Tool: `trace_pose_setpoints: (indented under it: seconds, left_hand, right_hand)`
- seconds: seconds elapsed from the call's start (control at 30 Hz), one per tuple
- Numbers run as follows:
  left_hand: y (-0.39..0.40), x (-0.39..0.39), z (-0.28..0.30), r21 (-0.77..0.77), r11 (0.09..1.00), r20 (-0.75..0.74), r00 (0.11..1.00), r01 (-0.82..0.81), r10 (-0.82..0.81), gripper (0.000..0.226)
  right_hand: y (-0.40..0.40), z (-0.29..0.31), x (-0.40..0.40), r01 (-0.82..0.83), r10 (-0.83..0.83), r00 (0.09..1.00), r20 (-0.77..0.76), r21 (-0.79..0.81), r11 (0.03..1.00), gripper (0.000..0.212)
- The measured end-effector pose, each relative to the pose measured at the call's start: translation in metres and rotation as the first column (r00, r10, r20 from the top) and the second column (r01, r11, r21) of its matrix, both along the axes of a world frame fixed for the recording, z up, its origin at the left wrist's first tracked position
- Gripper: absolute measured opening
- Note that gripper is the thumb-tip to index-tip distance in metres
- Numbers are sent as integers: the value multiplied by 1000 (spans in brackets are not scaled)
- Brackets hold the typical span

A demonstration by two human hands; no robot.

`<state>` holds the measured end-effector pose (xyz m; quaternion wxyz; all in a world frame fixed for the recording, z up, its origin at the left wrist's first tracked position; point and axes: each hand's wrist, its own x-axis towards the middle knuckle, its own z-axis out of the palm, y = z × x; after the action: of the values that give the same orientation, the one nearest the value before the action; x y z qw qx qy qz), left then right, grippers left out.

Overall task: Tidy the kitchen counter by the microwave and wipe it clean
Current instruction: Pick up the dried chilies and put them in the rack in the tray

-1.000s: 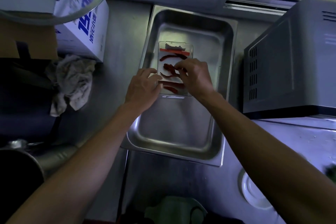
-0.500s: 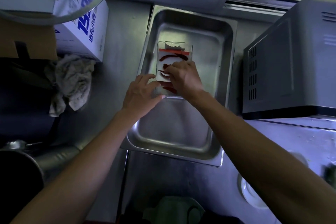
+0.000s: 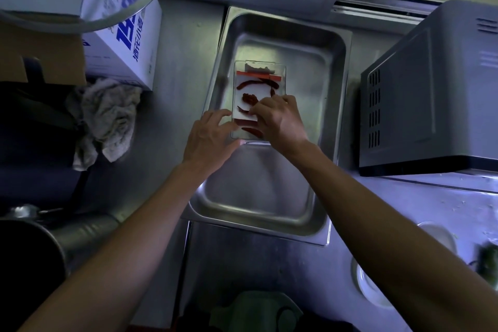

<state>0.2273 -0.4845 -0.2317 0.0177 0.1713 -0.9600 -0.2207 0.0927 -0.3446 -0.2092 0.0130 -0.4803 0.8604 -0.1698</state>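
Note:
A steel tray (image 3: pixel 256 186) lies on the steel counter (image 3: pixel 183 62) left of the grey microwave (image 3: pixel 431 89). Inside the tray sits a clear box (image 3: pixel 260 77) with a red strip and dried red chillies (image 3: pixel 249 83). My left hand (image 3: pixel 208 140) holds the box's near left corner, fingers along its left side and thumb at the near edge. My right hand (image 3: pixel 280 118) lies on the near half of the box with bent fingers, fingertips down by a chilli. Its thumb is hidden, so a pinch cannot be made out.
A crumpled grey rag (image 3: pixel 107 116) lies left of the tray, below a white carton with blue print (image 3: pixel 126 43). A dark pot (image 3: pixel 27 264) stands at the lower left. A small white dish (image 3: pixel 377 286) and green scraps (image 3: pixel 487 259) are at the lower right.
My right hand slid from the box's middle toward its near left part. My left hand stayed at the near left corner. The box has barely moved.

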Motion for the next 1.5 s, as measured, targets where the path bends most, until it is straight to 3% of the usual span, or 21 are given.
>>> trace_pose_setpoints:
  seconds: [0.07, 0.13, 0.33, 0.63, 0.9, 1.5]
  left_hand:
    - [0, -1, 0, 12, 1000, -1, 1000, -7, 7, 32]
    - [1, -1, -1, 20, 1000, -3, 1000, -14, 14, 26]
    - [0, -9, -8, 29, 999, -16, 1000, -12, 13, 19]
    - [-6, -28, -12, -6, 1000, -33, 999, 7, -7, 23]
    - [-25, -54, -10, -98, 995, -50, 999, 15, -20, 22]
    - [-33, -66, 3, -119, 993, -14, 1000, 8, -10, 30]
  right_hand:
    - [-4, 0, -2, 9, -9, 1000, 24, -17, 1000, 48]
    - [-6, -2, -4, 8, -7, 1000, 27, -24, 1000, 48]
    - [8, -23, -1, 1, -11, 997, -70, -136, 991, 13]
    - [40, -40, 7, 176, -172, 976, 133, -16, 984, 46]
    - [21, -31, -14, 233, -234, 911, 340, 45, 971, 49]
    - [1, -25, -28, 278, -295, 906, 303, 97, 956, 48]
